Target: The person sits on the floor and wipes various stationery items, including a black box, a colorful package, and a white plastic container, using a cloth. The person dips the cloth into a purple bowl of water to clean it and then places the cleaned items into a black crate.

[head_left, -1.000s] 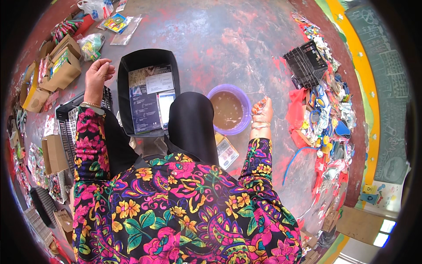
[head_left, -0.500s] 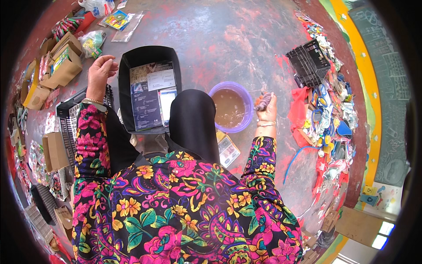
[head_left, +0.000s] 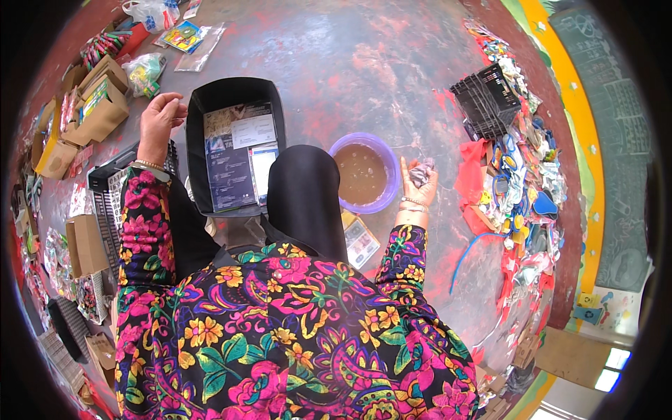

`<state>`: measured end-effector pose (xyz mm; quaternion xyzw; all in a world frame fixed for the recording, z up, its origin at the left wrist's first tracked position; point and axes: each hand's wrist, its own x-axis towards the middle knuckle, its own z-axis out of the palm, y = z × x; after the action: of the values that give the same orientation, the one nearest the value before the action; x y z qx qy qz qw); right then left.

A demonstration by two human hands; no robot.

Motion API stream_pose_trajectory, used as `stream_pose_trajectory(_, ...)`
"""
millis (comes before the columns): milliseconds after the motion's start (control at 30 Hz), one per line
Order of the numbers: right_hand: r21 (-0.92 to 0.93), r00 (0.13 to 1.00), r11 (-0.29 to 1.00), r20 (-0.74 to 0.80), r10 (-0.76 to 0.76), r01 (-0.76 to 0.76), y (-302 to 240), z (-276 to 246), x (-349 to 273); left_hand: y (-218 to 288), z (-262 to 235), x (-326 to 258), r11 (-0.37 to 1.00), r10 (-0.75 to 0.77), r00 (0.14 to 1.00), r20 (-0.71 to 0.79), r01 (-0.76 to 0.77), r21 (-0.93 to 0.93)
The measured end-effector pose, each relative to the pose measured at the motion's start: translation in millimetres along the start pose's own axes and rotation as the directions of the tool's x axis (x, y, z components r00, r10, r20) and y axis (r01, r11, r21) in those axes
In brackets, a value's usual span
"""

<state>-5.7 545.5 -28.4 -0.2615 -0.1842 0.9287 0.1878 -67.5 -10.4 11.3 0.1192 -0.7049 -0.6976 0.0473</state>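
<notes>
Head cam, looking down: my right hand (head_left: 418, 183) is palm up just right of the purple bowl (head_left: 387, 199), fingers curled loosely round a small crumpled greyish wrapper (head_left: 422, 171) resting in the palm. The bowl sits on the floor w/ murky brown liquid in it, right beside my black-clad knee. My left hand (head_left: 158, 120) is raised at the left rim of the black tray (head_left: 234, 91), fingers bent, tips pinched together; can't tell if anything's between them. The tray holds flat cards & printed packets. Under my left forearm there's a black slotted crate (head_left: 108, 203). Cardboard boxes (head_left: 98, 105) are stacked further left. Another black crate (head_left: 486, 101) stands well to the right, next to a heap of coloured scraps (head_left: 521, 189). A small printed packet (head_left: 360, 238) lies just below the bowl, by my right elbow.
</notes>
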Motion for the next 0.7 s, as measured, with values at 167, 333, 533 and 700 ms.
stream_pose_trajectory(167, -0.020, 0.994, 1.000, 0.110, -0.002, 0.004, 1, -7, 15, -2, 0, 1, 1.000, 0.004, 1.000, 0.014, -0.004, -0.004)
stream_pose_trajectory(333, -0.179, 0.989, 0.980, 0.133, -0.068, 0.091, 2, 4, 4, 1, 2, 0, 0.999, 0.015, 1.000, -0.012, -0.015, -0.030)
stream_pose_trajectory(533, -0.385, 0.999, 0.922, -0.019, -0.048, 0.037, 8, 30, -11, 1, 4, -2, 1.000, 0.009, 1.000, -0.005, -0.009, -0.016)
stream_pose_trajectory(700, -0.471, 0.998, 0.882, -0.053, -0.035, 0.006, 10, 36, -8, 1, 5, -2, 1.000, 0.004, 1.000, -0.014, -0.004, -0.013)
